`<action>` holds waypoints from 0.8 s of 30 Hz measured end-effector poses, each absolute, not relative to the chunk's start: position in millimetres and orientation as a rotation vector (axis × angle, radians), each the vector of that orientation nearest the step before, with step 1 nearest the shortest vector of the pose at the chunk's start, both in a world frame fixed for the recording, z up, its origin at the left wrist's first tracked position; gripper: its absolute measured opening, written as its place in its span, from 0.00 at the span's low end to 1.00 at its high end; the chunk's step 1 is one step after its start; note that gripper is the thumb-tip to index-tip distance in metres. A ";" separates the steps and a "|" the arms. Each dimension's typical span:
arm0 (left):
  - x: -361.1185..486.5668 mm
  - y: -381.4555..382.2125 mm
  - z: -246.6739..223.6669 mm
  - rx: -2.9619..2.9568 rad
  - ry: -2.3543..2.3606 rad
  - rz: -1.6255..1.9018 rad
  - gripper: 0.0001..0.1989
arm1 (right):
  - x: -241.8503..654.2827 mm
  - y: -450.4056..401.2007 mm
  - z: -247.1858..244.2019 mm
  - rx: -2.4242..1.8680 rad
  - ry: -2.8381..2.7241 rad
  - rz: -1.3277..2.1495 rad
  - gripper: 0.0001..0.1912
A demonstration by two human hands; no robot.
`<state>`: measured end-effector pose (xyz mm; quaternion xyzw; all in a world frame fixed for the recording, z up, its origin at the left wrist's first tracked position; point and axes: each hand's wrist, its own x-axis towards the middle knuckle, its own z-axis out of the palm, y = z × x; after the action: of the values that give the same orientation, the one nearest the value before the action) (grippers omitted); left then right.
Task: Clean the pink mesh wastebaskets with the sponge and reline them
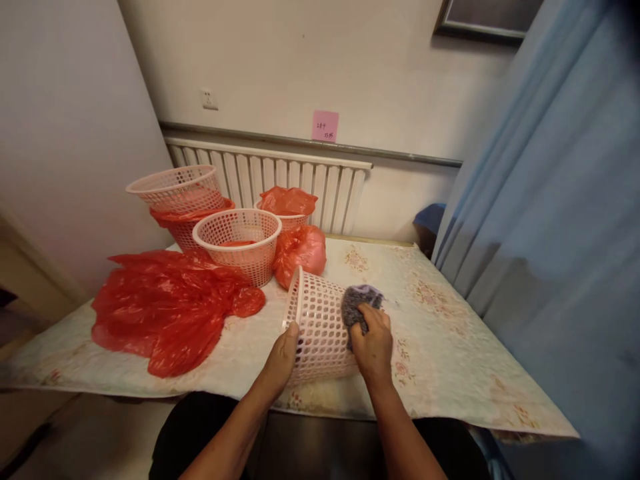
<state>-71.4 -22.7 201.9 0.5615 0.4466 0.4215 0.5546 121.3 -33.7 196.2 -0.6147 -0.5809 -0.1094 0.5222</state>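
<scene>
A pale pink perforated basket (325, 327) lies on its side on the cloth-covered table, its rim facing left. My left hand (284, 352) grips that rim, the thumb outside and the other fingers hidden. With my right hand (373, 340) I hold a grey cloth (356, 308) against the basket's base at its right end. Just behind the basket is a knotted red plastic bag (301, 255) with something pinkish inside.
Crumpled red bags (170, 307) spread over the table's left side. Behind them stand an upright pink basket (237, 233), stacked baskets (180, 193) and a bag-topped basket (287, 205). A radiator (340, 193) is at the wall; a blue curtain (550, 200) hangs right.
</scene>
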 end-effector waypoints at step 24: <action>-84.3 -25.4 175.9 1.599 1.206 1.065 0.32 | 51.5 -66.5 192.9 -1.290 -1.740 -0.136 0.23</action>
<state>-84.3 -25.4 175.9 0.6388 0.4816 0.4255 0.4229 51.5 -66.5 192.9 -0.5256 -0.7091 -0.0555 0.4666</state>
